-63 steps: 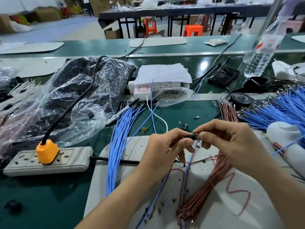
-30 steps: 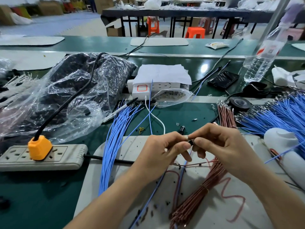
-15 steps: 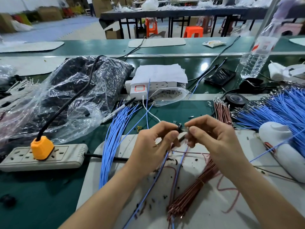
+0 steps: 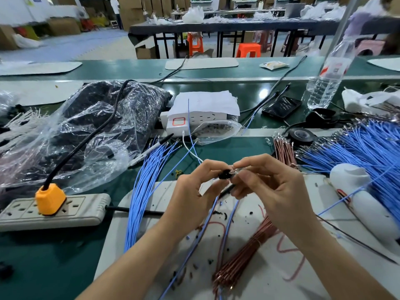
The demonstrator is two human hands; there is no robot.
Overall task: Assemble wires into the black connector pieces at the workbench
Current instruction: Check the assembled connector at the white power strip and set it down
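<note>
My L hand [image 4: 194,191] pinches the black connector [image 4: 224,174], mid-air over the tabletop [image 4: 65,256]. My R hand [image 4: 270,191], at its 3 o'clock, pinches a wire terminal [image 4: 235,171]. Connector looks light, rigid, tiny: grip by sides. Wire thin, floppy: hold just behind terminal. Cavities hidden by my fingers; can't tell if seated.

Small black connector [image 4: 224,174] above white mat, blue wires [image 4: 207,221] trailing below.
</note>
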